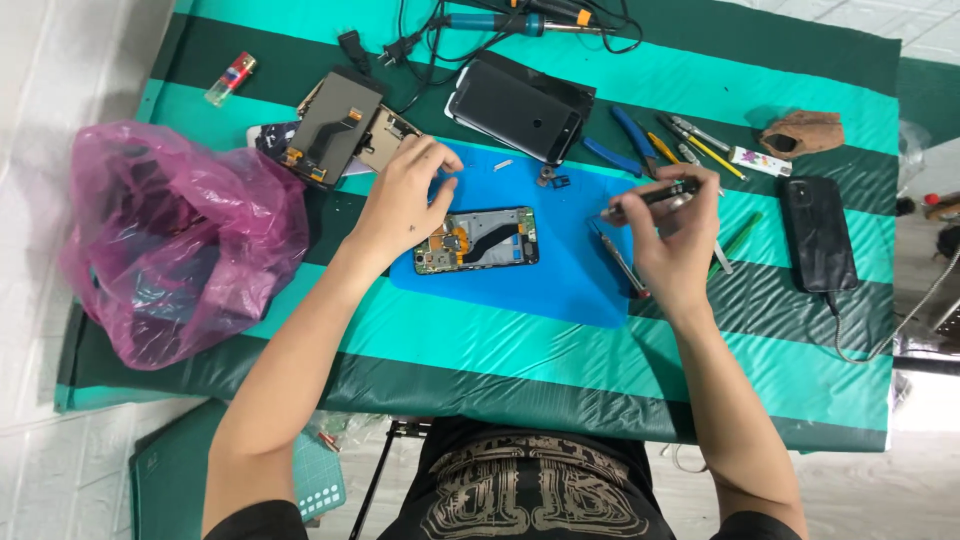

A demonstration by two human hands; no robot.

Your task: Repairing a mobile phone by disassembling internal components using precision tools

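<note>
A crumpled pink plastic bag (pixel 175 240) lies at the left edge of the green striped surface (pixel 520 350). My left hand (pixel 405 195) rests on the upper left end of the opened phone chassis with exposed circuit board (pixel 478 240), fingers loosely curled, gripping nothing. The chassis lies flat on the blue rectangular work mat (pixel 560 285). My right hand (pixel 675 240) pinches a slim black screwdriver (pixel 652 197) above the mat's right edge. A black cased phone (pixel 818 233) lies far right.

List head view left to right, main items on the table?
Pink bag → lighter → left hand → opened phone → right hand holding a screwdriver → black phone.
</note>
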